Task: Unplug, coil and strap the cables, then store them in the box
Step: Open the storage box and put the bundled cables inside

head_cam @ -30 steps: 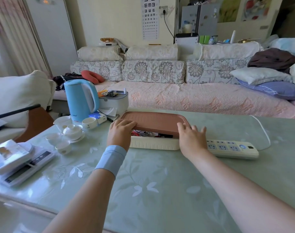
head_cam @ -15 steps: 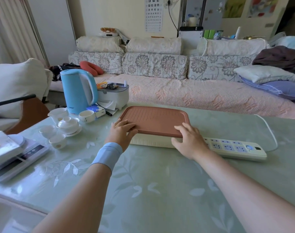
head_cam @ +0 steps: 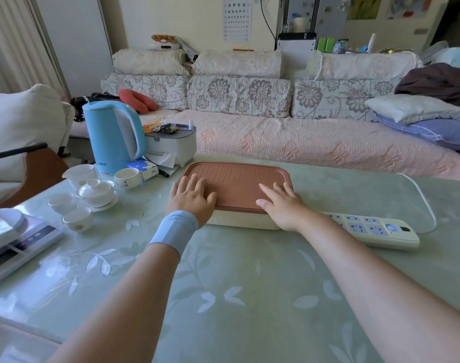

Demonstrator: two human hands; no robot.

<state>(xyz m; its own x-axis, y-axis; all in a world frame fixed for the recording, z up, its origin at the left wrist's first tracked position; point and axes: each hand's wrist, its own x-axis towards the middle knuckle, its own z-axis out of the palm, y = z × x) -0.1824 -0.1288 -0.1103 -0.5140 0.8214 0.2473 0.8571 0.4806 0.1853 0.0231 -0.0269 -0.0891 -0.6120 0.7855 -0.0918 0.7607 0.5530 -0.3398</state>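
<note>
A cream box [head_cam: 240, 221] with a ribbed brown lid [head_cam: 236, 179] sits mid-table, fully covered by the lid, so the cables inside are hidden. My left hand [head_cam: 190, 196] lies flat on the lid's near left corner, fingers straight. Flat on the lid's near right part, my right hand [head_cam: 282, 204] presses with spread fingers. A white power strip [head_cam: 373, 229] lies right of the box, no plugs in the sockets that show, its white cord [head_cam: 420, 197] looping away to the right.
A blue kettle [head_cam: 110, 137], a grey container [head_cam: 175, 145] and a white tea set [head_cam: 92, 192] stand at the left. A scale [head_cam: 21, 239] sits at the near left edge. A sofa [head_cam: 276, 137] runs behind the table [head_cam: 236, 297].
The lid, earlier open at the front with cables showing, has come down onto the box. Both hands slid from the lid's edge onto its top and now lie flat.
</note>
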